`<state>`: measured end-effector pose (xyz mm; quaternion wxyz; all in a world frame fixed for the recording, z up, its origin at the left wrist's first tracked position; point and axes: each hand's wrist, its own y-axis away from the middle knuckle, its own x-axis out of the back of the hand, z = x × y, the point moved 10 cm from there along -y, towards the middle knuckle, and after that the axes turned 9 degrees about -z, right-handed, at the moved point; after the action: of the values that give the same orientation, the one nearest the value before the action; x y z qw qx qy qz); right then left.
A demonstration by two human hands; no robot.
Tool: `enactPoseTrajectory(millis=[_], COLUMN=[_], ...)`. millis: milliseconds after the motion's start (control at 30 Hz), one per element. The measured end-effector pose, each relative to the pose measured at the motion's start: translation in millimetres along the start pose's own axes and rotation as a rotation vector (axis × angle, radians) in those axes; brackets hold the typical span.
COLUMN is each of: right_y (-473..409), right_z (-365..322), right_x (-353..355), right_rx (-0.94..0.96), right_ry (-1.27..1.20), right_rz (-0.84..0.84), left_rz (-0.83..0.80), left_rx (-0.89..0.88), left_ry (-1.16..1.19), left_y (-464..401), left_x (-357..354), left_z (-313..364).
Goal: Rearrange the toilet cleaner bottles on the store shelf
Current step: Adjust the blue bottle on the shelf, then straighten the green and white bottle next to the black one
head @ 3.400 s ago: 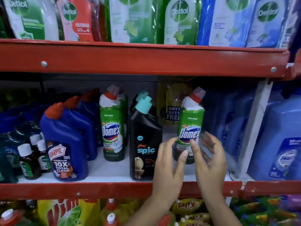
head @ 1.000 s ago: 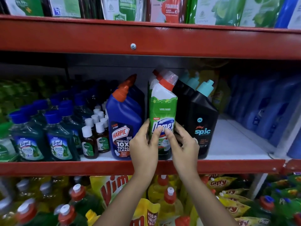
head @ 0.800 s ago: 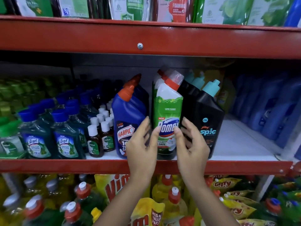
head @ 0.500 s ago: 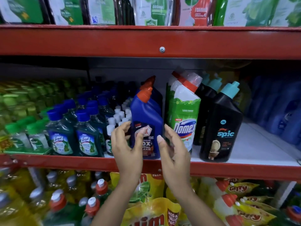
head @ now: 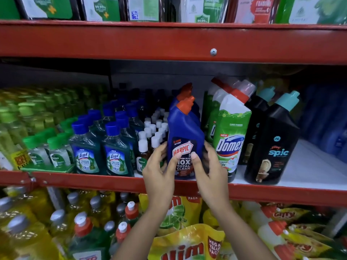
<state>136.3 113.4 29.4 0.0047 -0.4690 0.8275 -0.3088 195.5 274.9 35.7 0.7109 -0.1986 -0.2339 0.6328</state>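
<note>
Harpic bottle (head: 185, 145) stands upright at the front edge of the middle shelf (head: 300, 196), between the small Dettol bottles (head: 143, 156) on one side and the Domex bottle (head: 231, 139) on the other. A second blue bottle sits directly behind it.

Left hand (head: 159, 173) cups the bottle's left flank, thumb laid on the label. Right hand (head: 210, 171) cups the right flank, thumb also on the label. Both hands are closed around the lower body; the far fingers are hidden behind it.

Material: blue moulded plastic, smooth and glossy, flat-sided with rounded shoulders. An angled neck carries an orange-red cap (head: 185, 105). The printed label wraps the lower front.

Handling, as judged: stiff walls with slight give; probably full, hence fairly heavy and bottom-weighted. Glossy skin may slip under a loose hold. Not fragile, but tall and narrow, so it tips readily. Best hold: low on the two flat flanks, as now. The neck would suit one hand only.

Spic bottle (head: 272, 145) stands beyond the Domex, matte black with a teal cap.
</note>
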Motion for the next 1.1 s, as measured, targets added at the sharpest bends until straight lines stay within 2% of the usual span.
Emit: enactPoseTrajectory(millis=[333,467,567,633,700,767,900,967,1100], right_y=[5,8,23,34,36,30,17,13,9], right_z=[-6,-7,-11,-15,-10,1,9,12,20], right_x=[5,6,30,57,79,86,81,80,85], right_rx=[0.02,0.01,0.036,0.099,0.108,0.068,0.04,0.028,0.008], right_ry=[-0.066,-0.113,-0.097,-0.053,0.0,0.033,0.098,0.112,0.08], right_rz=[0.077,0.064,0.19,0.316,0.368,0.298,0.095,0.027,-0.002], left_rz=[-0.011,0.016,0.09,0.133,0.09,-0.052,-0.294,-0.313,-0.3], left_rx=[-0.016,0.043,0.064,-0.003,-0.09,-0.107,0.004,0.043,0.079], left_ry=[0.013,0.008,-0.105,-0.142,-0.175,-0.199,-0.242,-0.219,-0.201], left_y=[3,7,19,30,37,38,34,34,35], left_x=[0,-6,-11,-19,-38,-65,-104,-109,-109], left_z=[13,6,16,36,53,55,37,32,28])
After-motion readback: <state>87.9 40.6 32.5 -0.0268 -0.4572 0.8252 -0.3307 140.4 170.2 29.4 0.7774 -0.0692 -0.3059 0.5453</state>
